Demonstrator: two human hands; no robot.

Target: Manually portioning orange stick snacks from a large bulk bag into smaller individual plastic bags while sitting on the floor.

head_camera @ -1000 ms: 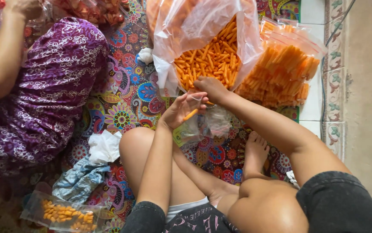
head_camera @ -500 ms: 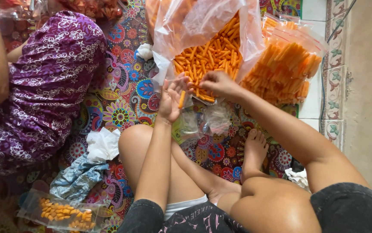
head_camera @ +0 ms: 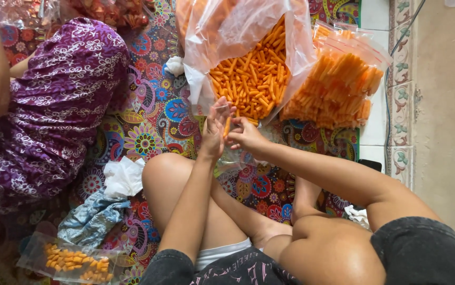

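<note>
My left hand and my right hand meet in front of my knees, just below the mouth of a big clear plastic bag full of orange stick snacks. Between the two hands is an orange snack stick, pinched by the fingers. A small clear bag hangs under the hands, partly hidden by them. I sit cross-legged on a colourful patterned mat.
A stack of small filled snack bags lies to the right on the mat. Another person in a purple patterned dress sits at the left. White and blue crumpled cloths and a filled small bag lie at lower left. Tiled floor is at the right.
Both hands have drawn back from the big bag's mouth and come together, with a snack stick between them. The person at the left shifted an arm.
</note>
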